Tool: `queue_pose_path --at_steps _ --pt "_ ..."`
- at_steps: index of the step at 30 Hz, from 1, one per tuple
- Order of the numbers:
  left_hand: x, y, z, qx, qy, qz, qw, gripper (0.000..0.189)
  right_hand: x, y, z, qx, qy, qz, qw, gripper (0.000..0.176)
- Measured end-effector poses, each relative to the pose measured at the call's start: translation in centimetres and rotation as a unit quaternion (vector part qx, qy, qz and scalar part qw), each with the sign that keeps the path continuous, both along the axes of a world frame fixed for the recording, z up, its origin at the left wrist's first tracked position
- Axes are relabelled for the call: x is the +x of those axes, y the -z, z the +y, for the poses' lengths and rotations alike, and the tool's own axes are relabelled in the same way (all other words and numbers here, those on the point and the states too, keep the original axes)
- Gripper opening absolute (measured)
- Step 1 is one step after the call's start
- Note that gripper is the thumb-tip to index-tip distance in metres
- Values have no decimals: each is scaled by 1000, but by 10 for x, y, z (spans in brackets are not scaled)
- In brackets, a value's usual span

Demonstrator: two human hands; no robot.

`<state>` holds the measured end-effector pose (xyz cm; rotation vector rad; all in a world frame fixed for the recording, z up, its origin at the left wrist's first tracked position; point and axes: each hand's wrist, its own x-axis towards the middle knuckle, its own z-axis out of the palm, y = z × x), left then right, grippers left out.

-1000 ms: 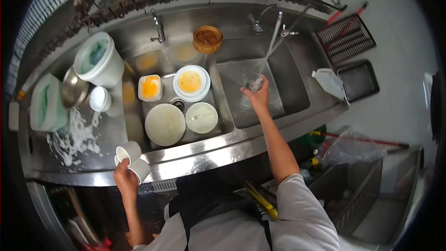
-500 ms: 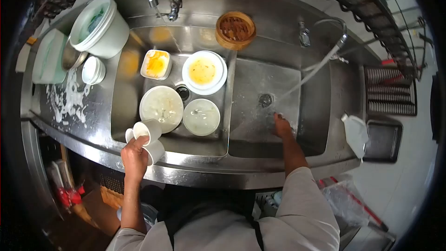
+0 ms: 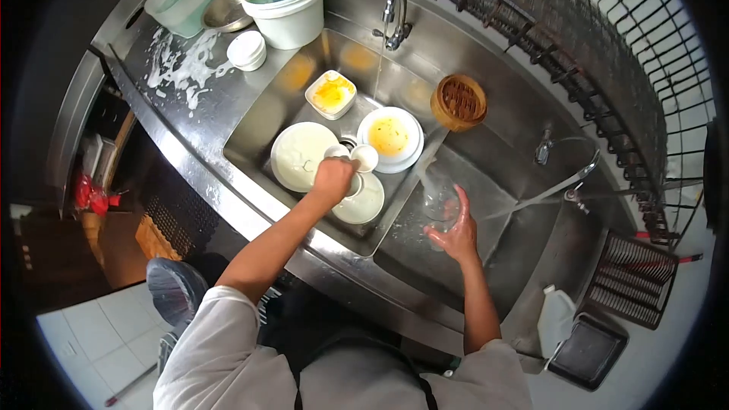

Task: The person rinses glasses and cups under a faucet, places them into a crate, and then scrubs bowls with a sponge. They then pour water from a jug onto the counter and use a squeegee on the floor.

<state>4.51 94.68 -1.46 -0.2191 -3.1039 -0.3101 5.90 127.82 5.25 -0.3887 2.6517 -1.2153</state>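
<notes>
My left hand is closed on several small white cups above the left sink basin. Under and beside it sit a large white bowl of cloudy liquid and a second round bowl, partly covered by the hand and cups. Over the right basin, my right hand has its thumb and fingers spread apart. A clear blur, apparently splashing water, lies by its fingers. Stacked white plates with yellow residue and a square tub with orange residue stand farther back.
A bamboo steamer rests at the divider's back end. Water runs from the left tap and the right tap. A white bucket, stacked small bowls and foam are on the left counter. A wire rack hangs overhead.
My left hand has carried the cups from the front rim to over the left basin's bowls. My right hand has opened its fingers near the divider. The view has rotated.
</notes>
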Motion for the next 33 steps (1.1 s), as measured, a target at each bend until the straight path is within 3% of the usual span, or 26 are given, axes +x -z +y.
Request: queue_pose_path --at_steps 4,7,10,15,17,18,19,22,24,25,28,30,31,32,33 --pt "-17 5 37 -52 40 -12 998 15 -21 -74 -35 -39 -156 -128 979 107" --pt "-29 3 61 -38 19 -14 999 7 -37 -77 -56 -150 -154 -420 881 86" --pt "-25 -5 62 -35 32 15 999 7 -38 -78 -67 -250 -101 -519 811 75" --pt "-24 -13 51 77 -22 -24 997 16 -27 -89 -55 -328 -111 -546 763 72" --pt "-29 3 38 234 -75 -91 965 21 -17 -77 -35 -377 -105 -531 752 72" --pt "-34 24 30 456 -112 -144 871 24 -13 -72 -22 -387 -88 -525 753 72" --pt "-35 45 26 709 -161 -202 656 28 -8 -66 -6 -397 -71 -518 754 72" --pt "-27 3 31 871 -170 -243 392 36 13 -24 55 -446 -9 -494 746 70" --pt "-22 -47 51 896 -181 -232 333 40 36 10 99 -499 41 -476 723 69" --pt "-23 -43 56 883 -200 -236 353 41 44 21 119 -489 91 -471 729 70" --pt "-28 -81 104 831 -58 -295 468 36 65 75 173 -325 256 -387 824 74" --pt "-34 -62 153 660 18 -266 702 29 71 125 198 -164 329 -310 877 88" --pt "-33 -45 179 577 100 -194 787 29 76 175 218 -68 337 -261 902 91" --pt "-32 5 204 395 71 -101 910 32 82 204 233 28 341 -211 916 95" --pt "-25 -19 231 234 39 -191 953 36 81 182 225 97 335 -197 916 102"
